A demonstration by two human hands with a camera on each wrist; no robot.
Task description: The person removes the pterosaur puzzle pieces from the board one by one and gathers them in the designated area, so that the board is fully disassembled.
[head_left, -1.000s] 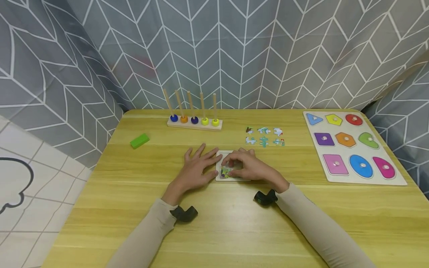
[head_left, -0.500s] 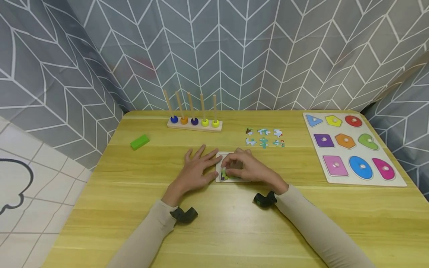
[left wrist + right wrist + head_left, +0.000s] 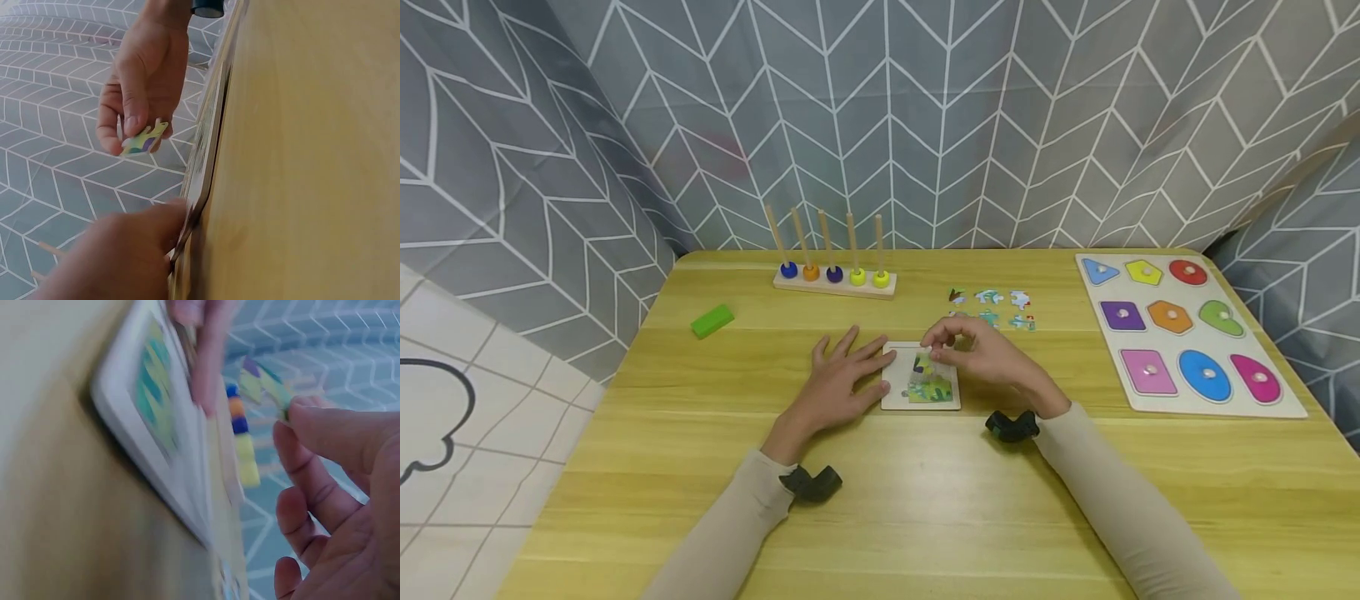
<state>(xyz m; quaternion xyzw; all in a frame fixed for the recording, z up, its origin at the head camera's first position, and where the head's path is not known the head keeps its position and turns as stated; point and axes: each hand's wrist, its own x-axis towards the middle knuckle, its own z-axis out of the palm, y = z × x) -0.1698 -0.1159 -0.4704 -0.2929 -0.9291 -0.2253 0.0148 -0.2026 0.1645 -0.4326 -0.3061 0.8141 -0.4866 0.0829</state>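
A small white-framed jigsaw tray (image 3: 892, 382) lies flat on the table, with green and yellow puzzle pieces (image 3: 934, 390) in the lower right part of its recess. My left hand (image 3: 837, 382) rests at the tray's left side, fingers spread and fairly straight, touching the frame. Above the tray's upper right, my right hand (image 3: 981, 352) pinches a jigsaw piece between thumb and index finger. That jigsaw piece (image 3: 145, 140) is yellow-green with a purple patch, and in the right wrist view the piece (image 3: 265, 384) is held clear of the tray.
Several loose jigsaw pieces (image 3: 989, 297) lie in two rows beyond my right hand, which partly covers one. Behind the tray stands a bead stacker (image 3: 842, 287) with upright pegs. A green block (image 3: 712, 321) lies left; a knobbed shape board (image 3: 1197, 342) lies right.
My right hand has risen off the tray and moved right, carrying the jigsaw piece, and more of the tray's picture shows. The left hand has stayed in place.
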